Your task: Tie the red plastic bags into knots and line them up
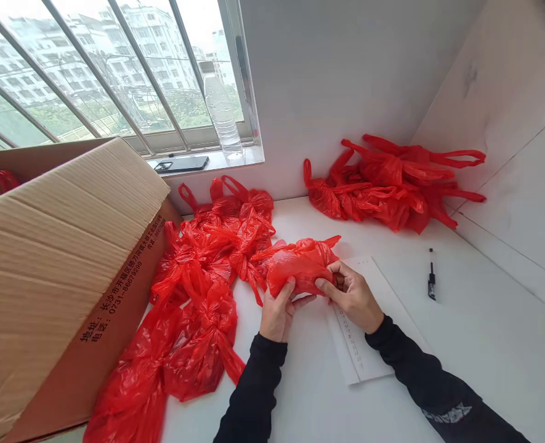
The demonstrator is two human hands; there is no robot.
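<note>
Both hands grip one red plastic bag [300,264] above the white table. My left hand [281,311] holds its lower left side, thumb on the near face and fingers underneath. At its right end, my right hand [353,295] pinches the plastic between thumb and fingers. Something fills the bag, but the red film hides what it is. Several knotted red bags [207,320] lie to the left of my hands. Under my right hand and wrist rests a white sheet of paper [387,332] with printed or written lines.
A large open cardboard box [69,258] stands at the left, with some red plastic inside. Loose red bags [387,184] are heaped by the back wall. A black pen [431,284] lies at the right. On the windowsill are a clear bottle [222,114] and a phone [182,163].
</note>
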